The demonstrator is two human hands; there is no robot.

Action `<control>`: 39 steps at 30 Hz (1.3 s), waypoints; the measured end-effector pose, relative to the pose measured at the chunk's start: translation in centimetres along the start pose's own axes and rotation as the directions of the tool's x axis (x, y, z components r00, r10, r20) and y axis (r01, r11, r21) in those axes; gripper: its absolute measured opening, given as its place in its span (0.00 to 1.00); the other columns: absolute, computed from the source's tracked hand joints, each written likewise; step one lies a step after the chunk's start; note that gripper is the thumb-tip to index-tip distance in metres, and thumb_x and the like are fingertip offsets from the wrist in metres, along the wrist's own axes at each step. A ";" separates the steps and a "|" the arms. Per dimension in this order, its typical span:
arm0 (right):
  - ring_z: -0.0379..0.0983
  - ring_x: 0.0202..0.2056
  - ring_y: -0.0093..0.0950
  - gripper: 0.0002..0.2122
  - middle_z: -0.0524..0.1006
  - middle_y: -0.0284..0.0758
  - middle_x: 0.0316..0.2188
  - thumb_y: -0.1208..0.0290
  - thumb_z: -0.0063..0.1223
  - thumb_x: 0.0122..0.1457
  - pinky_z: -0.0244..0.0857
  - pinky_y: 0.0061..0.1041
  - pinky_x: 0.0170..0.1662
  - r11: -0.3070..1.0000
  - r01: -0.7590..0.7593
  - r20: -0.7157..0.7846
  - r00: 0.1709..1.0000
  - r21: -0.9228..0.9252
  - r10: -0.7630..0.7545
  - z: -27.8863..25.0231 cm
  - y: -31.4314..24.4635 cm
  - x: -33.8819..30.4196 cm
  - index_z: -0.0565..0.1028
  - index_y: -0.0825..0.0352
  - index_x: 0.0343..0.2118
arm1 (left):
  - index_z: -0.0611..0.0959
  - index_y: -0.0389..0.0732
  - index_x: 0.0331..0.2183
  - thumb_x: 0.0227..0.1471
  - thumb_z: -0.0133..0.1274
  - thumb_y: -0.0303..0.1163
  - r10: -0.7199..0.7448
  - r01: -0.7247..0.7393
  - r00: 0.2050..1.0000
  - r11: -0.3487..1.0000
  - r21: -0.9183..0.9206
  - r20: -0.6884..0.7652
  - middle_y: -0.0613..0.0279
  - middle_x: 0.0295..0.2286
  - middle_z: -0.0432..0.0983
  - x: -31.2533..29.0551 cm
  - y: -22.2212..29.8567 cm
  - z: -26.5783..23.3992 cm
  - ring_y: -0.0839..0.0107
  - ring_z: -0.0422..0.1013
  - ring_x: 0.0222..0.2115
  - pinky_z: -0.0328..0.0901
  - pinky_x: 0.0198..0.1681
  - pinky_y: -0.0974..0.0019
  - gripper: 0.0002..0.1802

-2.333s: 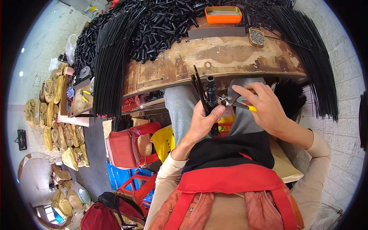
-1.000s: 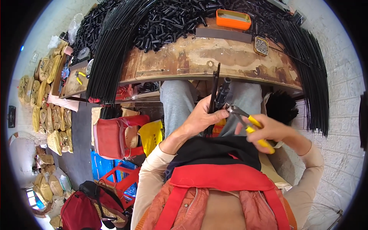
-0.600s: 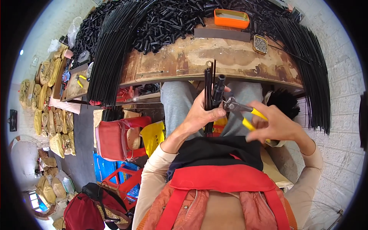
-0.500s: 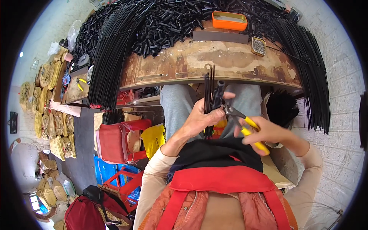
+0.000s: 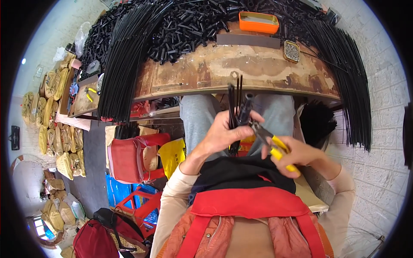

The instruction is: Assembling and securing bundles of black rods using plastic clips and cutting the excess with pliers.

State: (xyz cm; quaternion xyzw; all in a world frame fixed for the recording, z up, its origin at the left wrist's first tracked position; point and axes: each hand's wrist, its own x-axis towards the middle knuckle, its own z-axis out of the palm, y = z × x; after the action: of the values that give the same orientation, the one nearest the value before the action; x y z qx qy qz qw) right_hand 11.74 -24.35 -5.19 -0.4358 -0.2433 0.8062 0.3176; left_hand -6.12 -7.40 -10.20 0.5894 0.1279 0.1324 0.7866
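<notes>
My left hand (image 5: 227, 132) is closed around a short black plastic tube (image 5: 246, 107) and a few thin black rods (image 5: 233, 96), all held upright over my lap. Yellow-handled pliers (image 5: 282, 148) are gripped in my right hand (image 5: 297, 155). Their jaws point up and left, meeting the lower part of the tube beside my left thumb. What lies between the jaws is too small to make out. The handles look drawn close together.
A worn wooden table (image 5: 193, 75) spans ahead, heaped with black tubes (image 5: 185, 36). Long black rods overhang its left (image 5: 122, 73) and right (image 5: 350, 94) ends. An orange tin (image 5: 259, 26) and a small tray of metal bits (image 5: 291, 51) stand at the back. A red chair (image 5: 124, 161) is at left.
My right hand has moved slightly left and squeezed the pliers' handles closer together. The tube in my left hand has tilted a little, its open top turned more toward me.
</notes>
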 end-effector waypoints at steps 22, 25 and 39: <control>0.72 0.24 0.44 0.17 0.74 0.41 0.24 0.66 0.60 0.52 0.67 0.35 0.30 0.002 -0.070 -0.037 0.498 -0.998 -0.866 -0.1 -0.5 -1.2 0.71 0.68 0.42 | 0.72 0.28 0.50 0.54 0.32 0.72 0.247 -0.241 0.943 0.969 0.057 -0.222 0.74 0.15 0.58 0.1 0.2 3.2 0.86 0.52 0.14 0.46 0.17 0.76 0.51; 0.71 0.23 0.37 0.09 0.72 0.37 0.20 0.68 0.56 0.57 0.65 0.30 0.29 0.346 0.018 -0.213 0.758 -0.938 -0.616 0.3 -0.6 -0.8 0.73 0.69 0.35 | 0.74 0.28 0.44 0.55 0.32 0.72 0.203 -0.192 0.959 0.979 0.074 -0.199 0.74 0.13 0.56 -0.2 -0.2 2.7 0.85 0.51 0.13 0.46 0.16 0.76 0.49; 0.75 0.30 0.22 0.16 0.78 0.34 0.26 0.62 0.41 0.68 0.68 0.21 0.38 0.918 0.145 -0.264 0.931 -0.368 -0.253 0.9 0.3 0.8 0.75 0.72 0.36 | 0.72 0.32 0.34 0.60 0.34 0.64 0.196 -0.206 0.973 0.975 -0.080 -0.119 0.70 0.14 0.61 -0.3 -0.5 1.8 0.83 0.55 0.15 0.50 0.18 0.76 0.38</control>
State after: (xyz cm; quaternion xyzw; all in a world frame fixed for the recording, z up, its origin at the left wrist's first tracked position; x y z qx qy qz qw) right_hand 10.56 -24.05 -5.45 -0.5766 -0.3709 0.6372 0.3520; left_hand -5.75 -9.23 -10.22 0.5543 0.1047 0.2495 0.7871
